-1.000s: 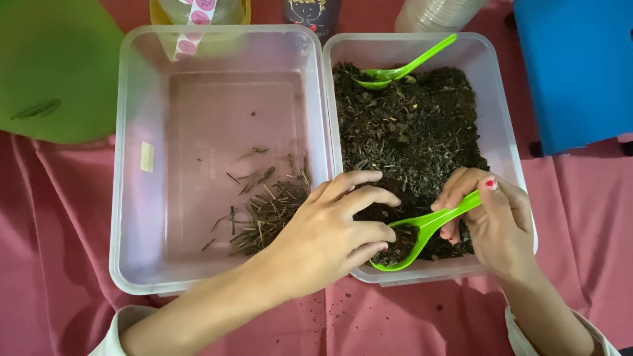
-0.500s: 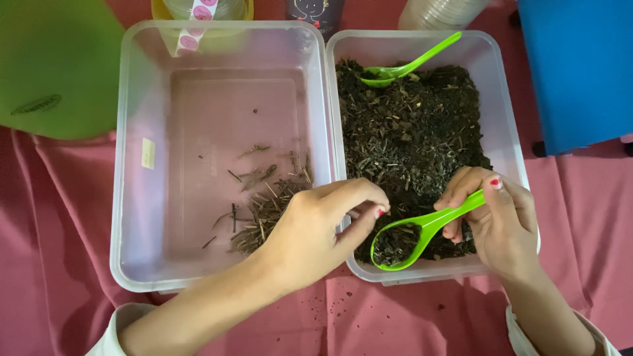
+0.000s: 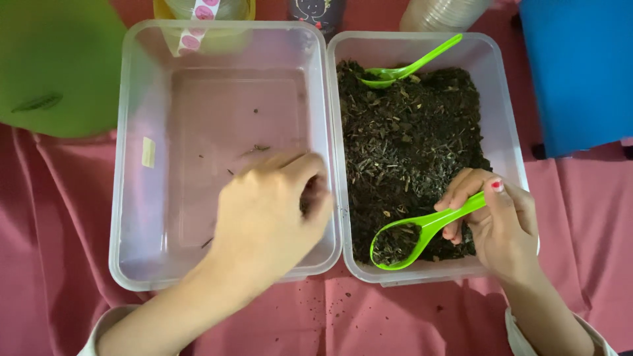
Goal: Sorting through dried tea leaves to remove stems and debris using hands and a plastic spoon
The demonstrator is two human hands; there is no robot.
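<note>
Two clear plastic tubs stand side by side on a pink cloth. The right tub (image 3: pixel 508 99) is full of dark soil (image 3: pixel 412 138) mixed with bits of twig. My right hand (image 3: pixel 501 227) grips the handle of a green spoon (image 3: pixel 428 226), whose bowl holds some soil near the tub's front wall. My left hand (image 3: pixel 267 214) hovers palm down inside the left tub (image 3: pixel 125 165), fingers curled together over the small heap of twigs and hiding most of it. A few loose twigs (image 3: pixel 258 148) show beyond its fingertips. What the fingers hold is hidden.
A second green spoon (image 3: pixel 403 68) lies in the soil at the far end of the right tub. A green lid (image 3: pixel 56 66) sits at the back left and a blue box (image 3: pixel 580 72) at the back right. Bottles (image 3: pixel 440 10) and a dark cup (image 3: pixel 314 9) line the far edge.
My left hand left the spoon's bowl in the right tub, closed its fingers, and crossed left over the dividing walls into the left tub. My right hand and spoon stayed nearly still.
</note>
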